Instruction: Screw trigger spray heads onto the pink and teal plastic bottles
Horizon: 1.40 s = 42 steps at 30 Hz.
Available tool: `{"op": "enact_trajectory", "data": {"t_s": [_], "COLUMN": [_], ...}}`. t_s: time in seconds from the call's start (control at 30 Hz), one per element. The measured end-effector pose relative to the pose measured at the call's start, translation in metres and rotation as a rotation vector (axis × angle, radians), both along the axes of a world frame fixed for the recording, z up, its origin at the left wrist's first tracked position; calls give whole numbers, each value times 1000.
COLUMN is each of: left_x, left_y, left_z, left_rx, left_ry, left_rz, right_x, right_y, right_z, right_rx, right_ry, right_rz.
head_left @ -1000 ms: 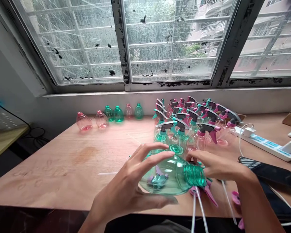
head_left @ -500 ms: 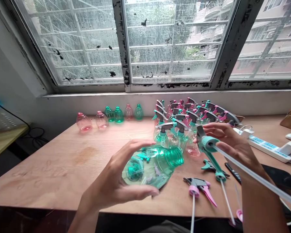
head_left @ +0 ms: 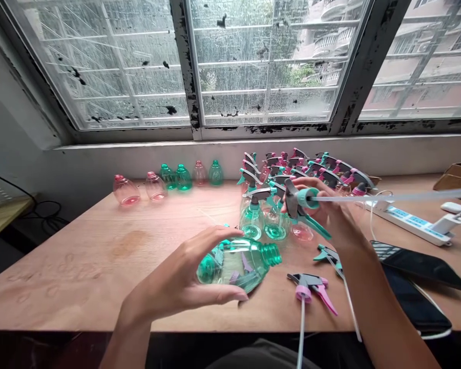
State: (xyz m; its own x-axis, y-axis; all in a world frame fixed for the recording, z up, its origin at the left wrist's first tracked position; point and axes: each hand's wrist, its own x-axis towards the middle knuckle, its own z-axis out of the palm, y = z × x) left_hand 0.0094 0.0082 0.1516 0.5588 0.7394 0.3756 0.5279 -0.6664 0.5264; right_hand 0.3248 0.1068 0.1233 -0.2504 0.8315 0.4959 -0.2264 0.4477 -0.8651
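Observation:
My left hand (head_left: 188, 279) is wrapped around a clear green bottle (head_left: 242, 264), which lies tilted on its side above the table with its open neck to the right. In my right hand (head_left: 328, 205) is a teal and grey spray trigger head (head_left: 301, 200); its long pale tube points right. Below the hands, a pink and grey spray head (head_left: 309, 287) lies near the table's front edge with its tube over the edge. Another teal spray head (head_left: 328, 254) rests beside my right forearm, partly hidden by it.
Bottles with spray heads fitted (head_left: 276, 189) stand grouped at the back. Several headless pink and green bottles (head_left: 183, 178) line the wall to the left. On the right are a power strip (head_left: 415, 223), dark phones (head_left: 418, 264) and a cardboard box (head_left: 459, 177).
My right hand has raised the spray head slightly leftward and turned it, so the tube swung from slanting down to nearly level. The green bottle in my left hand has shifted slightly left.

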Motion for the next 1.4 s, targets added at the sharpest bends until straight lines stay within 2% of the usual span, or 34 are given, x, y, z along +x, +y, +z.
{"op": "enact_trajectory", "data": {"t_s": [0.17,0.33,0.53,0.67,0.83,1.07,1.17,1.4], "left_x": [-6,-7,-9,-6,0,1,5,24], "left_y": [1,2,0,-1,1,5,9,22], "left_z": [1,2,3,2,-3,-11,-17,-40], "left_rx": [3,-7,-37,-134,-217,-434,-407,-203], "left_ry": [-5,23,83,127,240,346,394,404], "left_rz": [-7,-23,-11,1,47,93,82,62], "right_x": [-20,-37,-54,-58,-62,-73,-78,-85], "right_y": [5,10,15,16,21,25,23,18], "right_z": [-2,-6,0,-2,-14,-26,-27,-26], "right_rx": [-86,-152,-172,-180,-186,-205,-208,-192], "right_ry": [14,-8,10,20,1,-41,-56,-78], "right_rz": [220,329,455,522,596,670,705,697]}}
